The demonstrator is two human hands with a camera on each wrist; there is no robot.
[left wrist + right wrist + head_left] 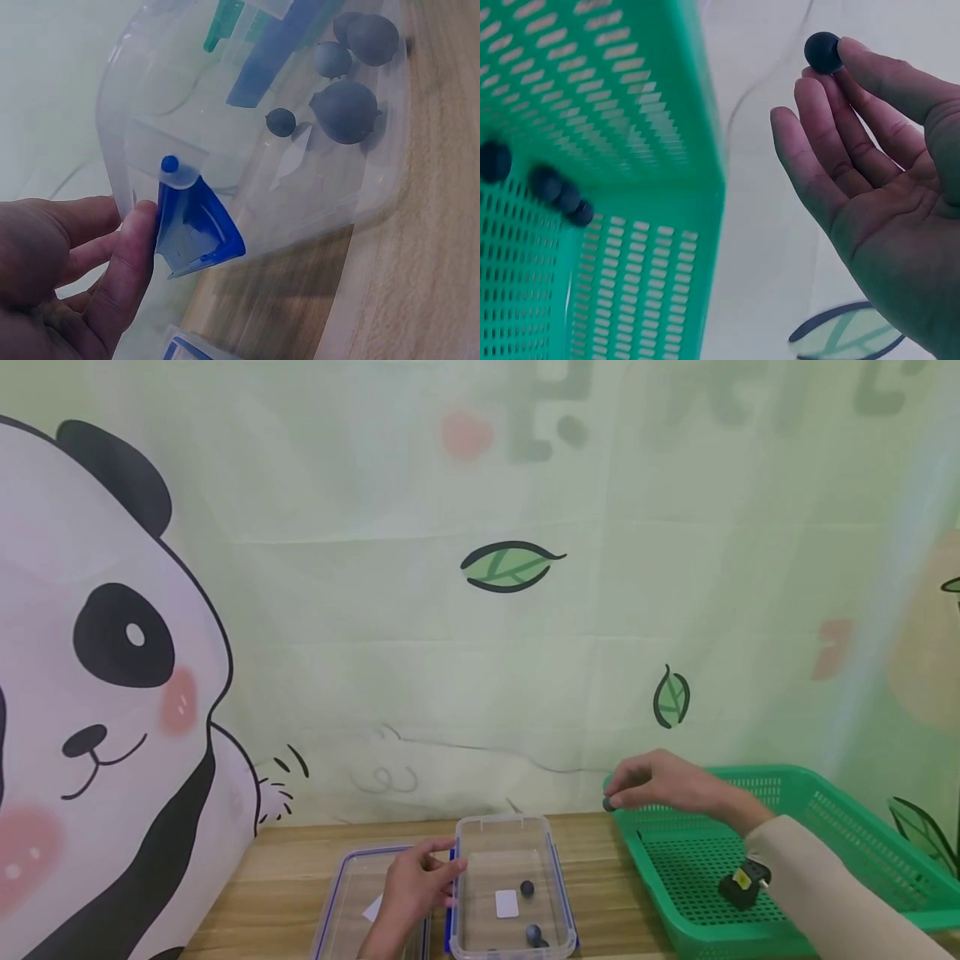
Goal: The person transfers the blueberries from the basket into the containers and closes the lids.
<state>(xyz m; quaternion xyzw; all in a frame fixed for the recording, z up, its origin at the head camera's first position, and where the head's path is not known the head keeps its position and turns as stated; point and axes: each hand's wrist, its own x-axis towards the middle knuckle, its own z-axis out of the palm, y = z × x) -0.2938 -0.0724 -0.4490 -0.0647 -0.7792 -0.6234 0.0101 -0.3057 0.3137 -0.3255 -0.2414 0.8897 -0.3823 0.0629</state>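
My right hand [671,787] pinches a blueberry [608,804] between thumb and fingertips, above the left rim of the green basket [651,893]. The same blueberry [823,52] shows clearly in the right wrist view, beside the basket wall. With thumb and fingers, my left hand [416,881] grips the left edge of a clear plastic box [561,881]. Its blue latch [206,232] hangs right beside my thumb in the left wrist view. Inside the box lie several blueberries [346,111] and a white square [507,904].
Left of the box lies a clear, blue-edged lid or second box [347,881], partly behind my left arm. Several dark blueberries [546,182] are in the basket. A small black device [742,887] shows at my right wrist. A printed cloth [375,610] hangs behind the wooden table [277,868].
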